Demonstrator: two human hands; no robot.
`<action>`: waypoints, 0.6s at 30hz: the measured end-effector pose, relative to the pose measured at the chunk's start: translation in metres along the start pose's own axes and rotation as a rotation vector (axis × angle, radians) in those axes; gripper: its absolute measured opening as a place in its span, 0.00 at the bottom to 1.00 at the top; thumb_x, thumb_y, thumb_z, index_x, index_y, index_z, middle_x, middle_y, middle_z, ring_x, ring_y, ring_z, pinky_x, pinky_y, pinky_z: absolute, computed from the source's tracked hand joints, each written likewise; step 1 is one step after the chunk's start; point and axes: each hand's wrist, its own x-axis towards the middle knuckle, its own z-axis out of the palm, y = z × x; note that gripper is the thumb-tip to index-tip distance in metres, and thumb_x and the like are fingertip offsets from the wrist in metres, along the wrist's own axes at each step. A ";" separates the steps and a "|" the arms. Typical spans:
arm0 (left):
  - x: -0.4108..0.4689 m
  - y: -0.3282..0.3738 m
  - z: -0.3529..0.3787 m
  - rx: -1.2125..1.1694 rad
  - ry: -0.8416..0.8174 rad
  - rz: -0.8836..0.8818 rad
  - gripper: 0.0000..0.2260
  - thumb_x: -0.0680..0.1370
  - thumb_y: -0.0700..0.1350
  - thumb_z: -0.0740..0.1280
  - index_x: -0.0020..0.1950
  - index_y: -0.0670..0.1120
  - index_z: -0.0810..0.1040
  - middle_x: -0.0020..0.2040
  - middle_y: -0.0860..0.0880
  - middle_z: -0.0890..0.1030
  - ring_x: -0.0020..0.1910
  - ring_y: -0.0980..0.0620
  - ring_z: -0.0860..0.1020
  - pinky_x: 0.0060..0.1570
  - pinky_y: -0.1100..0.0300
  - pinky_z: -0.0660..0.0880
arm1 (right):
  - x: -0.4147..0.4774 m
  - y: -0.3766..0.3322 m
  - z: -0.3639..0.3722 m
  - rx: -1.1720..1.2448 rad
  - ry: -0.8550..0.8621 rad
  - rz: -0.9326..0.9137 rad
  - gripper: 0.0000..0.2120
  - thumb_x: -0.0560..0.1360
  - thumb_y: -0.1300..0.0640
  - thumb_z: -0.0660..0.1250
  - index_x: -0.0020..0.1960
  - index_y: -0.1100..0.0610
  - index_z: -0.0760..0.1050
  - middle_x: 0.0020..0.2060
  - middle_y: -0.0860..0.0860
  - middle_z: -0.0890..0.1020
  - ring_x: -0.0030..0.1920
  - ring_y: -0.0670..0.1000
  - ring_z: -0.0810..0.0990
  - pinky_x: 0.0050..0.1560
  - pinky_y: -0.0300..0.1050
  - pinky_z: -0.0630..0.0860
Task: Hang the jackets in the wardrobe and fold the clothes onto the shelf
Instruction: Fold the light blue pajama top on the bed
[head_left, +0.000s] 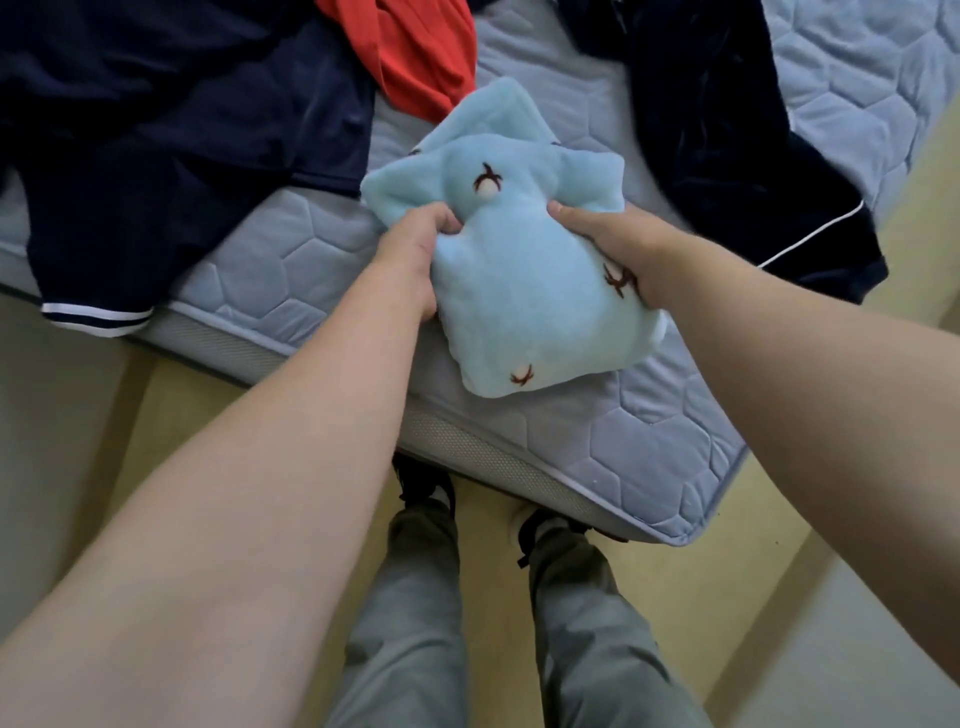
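Left hand (415, 260): fingers curled into the left edge of the fleece (519, 291), thumb on top, gripping. Right hand (618, 254): clamped on the right edge, thumb on top, fingers tucked under and out of sight. Both of my hands hold the same piece, one on each side.

Fleece: pale blue, soft, with small brown stitched marks. It is already gathered into a compact, roughly rectangular bundle. It rests on the bed (249, 260) near the edge closest to me, with a loose flap sticking out at the far end. Cannot tell what kind of garment it is.

Outward from there: navy jacket (156, 156) with a white-striped cuff sprawls across the left of the bed, unfolded, its cuff hanging over the edge. Red garment (415, 47) lies crumpled just beyond the fleece, touching the navy jacket. Dark jacket (727, 130) with thin white piping lies bunched on the right, draping off the corner.

My legs and shoes stand on the floor (156, 415) against the bed. Wardrobe and shelf: not in view.

Progress, as judged: early. One item looks nearly folded but not yet on the shelf. At least three pieces left untouched on the bed, two likely for hanging, one for folding. Nothing visibly hung or shelved.
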 end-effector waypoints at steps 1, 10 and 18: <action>0.001 0.008 0.002 0.037 0.059 0.077 0.13 0.65 0.36 0.66 0.49 0.41 0.79 0.43 0.44 0.83 0.40 0.43 0.82 0.38 0.51 0.81 | 0.000 0.001 -0.003 -0.002 -0.034 -0.026 0.36 0.56 0.32 0.80 0.60 0.44 0.79 0.50 0.45 0.86 0.49 0.51 0.86 0.56 0.53 0.80; -0.008 0.010 0.004 0.151 -0.270 0.012 0.31 0.72 0.73 0.64 0.59 0.49 0.85 0.55 0.46 0.85 0.53 0.44 0.84 0.52 0.48 0.81 | -0.022 0.036 -0.028 0.318 -0.306 0.062 0.33 0.61 0.32 0.78 0.60 0.49 0.82 0.54 0.52 0.86 0.55 0.55 0.85 0.49 0.53 0.83; -0.095 -0.021 0.017 0.368 -0.292 0.119 0.26 0.75 0.63 0.69 0.62 0.44 0.81 0.55 0.44 0.85 0.53 0.46 0.85 0.49 0.50 0.81 | -0.129 0.081 -0.041 0.299 -0.213 -0.090 0.26 0.63 0.54 0.81 0.60 0.49 0.81 0.53 0.48 0.86 0.53 0.51 0.85 0.56 0.55 0.79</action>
